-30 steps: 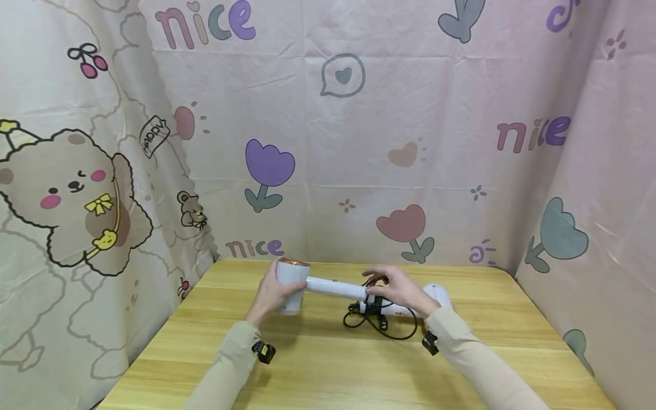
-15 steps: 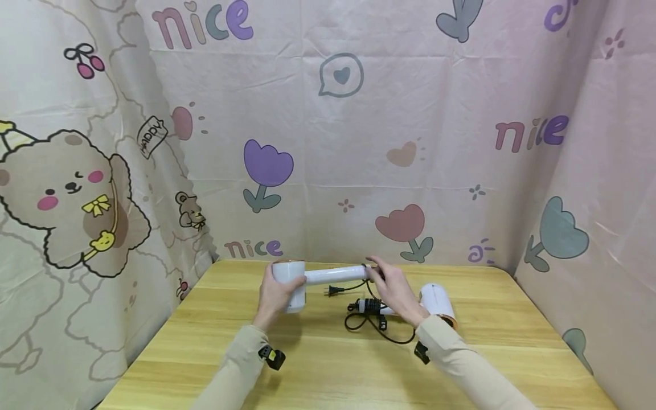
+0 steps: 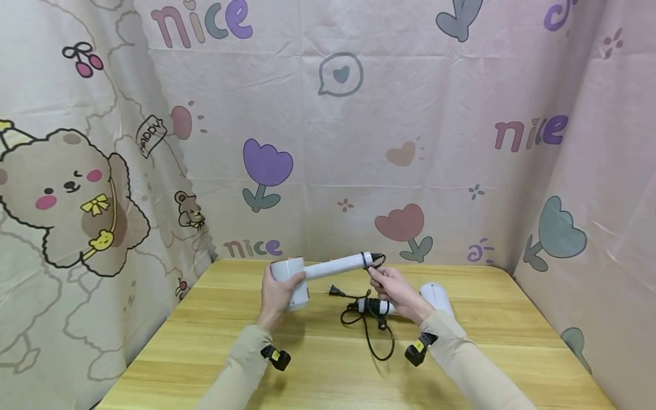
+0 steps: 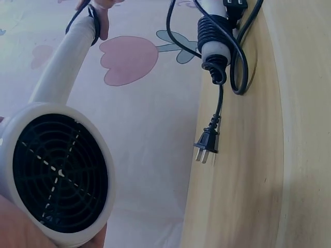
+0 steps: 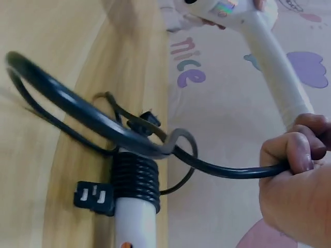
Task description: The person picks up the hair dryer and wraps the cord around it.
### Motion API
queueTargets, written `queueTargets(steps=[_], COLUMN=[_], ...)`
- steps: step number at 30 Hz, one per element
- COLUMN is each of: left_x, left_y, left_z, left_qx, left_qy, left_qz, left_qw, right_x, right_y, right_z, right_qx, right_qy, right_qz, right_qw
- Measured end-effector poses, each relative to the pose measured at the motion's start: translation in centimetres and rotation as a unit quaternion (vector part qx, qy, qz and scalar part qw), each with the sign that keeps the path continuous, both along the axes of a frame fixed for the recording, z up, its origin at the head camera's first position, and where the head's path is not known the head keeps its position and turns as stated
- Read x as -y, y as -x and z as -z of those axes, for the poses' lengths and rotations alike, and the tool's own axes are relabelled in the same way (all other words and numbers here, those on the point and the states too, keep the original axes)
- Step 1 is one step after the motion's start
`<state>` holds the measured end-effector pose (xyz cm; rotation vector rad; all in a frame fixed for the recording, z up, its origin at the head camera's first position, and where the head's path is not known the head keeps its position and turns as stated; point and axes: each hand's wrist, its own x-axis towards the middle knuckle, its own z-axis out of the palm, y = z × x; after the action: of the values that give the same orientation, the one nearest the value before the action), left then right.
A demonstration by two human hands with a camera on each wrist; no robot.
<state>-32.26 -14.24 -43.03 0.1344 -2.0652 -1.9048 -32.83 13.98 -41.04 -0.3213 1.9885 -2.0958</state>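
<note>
My left hand (image 3: 277, 293) grips a white hair dryer (image 3: 290, 280) round its barrel, above the table. Its handle (image 3: 338, 265) points right and slightly up; the round black grille (image 4: 59, 173) faces the left wrist camera. A black power cord (image 5: 232, 172) loops round the handle's end, and the fingers of my right hand (image 3: 397, 289) pinch it just below there. From that hand the cord hangs in a long loop toward the table. A second white hair dryer (image 3: 435, 296) lies beneath my right forearm, its own cord wound in coils (image 5: 135, 178) round its handle.
A two-pin plug (image 3: 334, 290) lies on the wooden table (image 3: 328, 364) behind the coiled handle, and a black plug (image 5: 94, 197) sits beside the coils. A patterned curtain (image 3: 338, 142) stands at the table's back and sides.
The held dryer's handle has tilted upward at its right end. My right hand went over that end with the cord, then down below it; the cord now circles the handle.
</note>
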Motion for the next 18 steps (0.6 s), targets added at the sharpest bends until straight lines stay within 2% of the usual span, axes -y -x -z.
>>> queueTargets(steps=[6,14,18], left_x=[0.14,0.46,0.67], left_y=[-0.15,0.17,0.36], left_z=[-0.05,0.06,0.11], left_qx=[0.011,0.031,0.042], left_qy=[-0.013,-0.047,-0.066], left_qz=[0.007,0.022,0.039], left_qw=[0.9998,0.9982,0.9962], right_x=[-0.22,-0.67,-0.85], right_y=[0.05,0.25,0.42], right_z=[0.55,0.86,0.93], right_qx=[-0.018,-0.059,-0.053], right_qy=[-0.010,-0.053,-0.061], right_qz=[-0.004,-0.027,-0.011], right_qw=[0.9998,0.9965,0.9967])
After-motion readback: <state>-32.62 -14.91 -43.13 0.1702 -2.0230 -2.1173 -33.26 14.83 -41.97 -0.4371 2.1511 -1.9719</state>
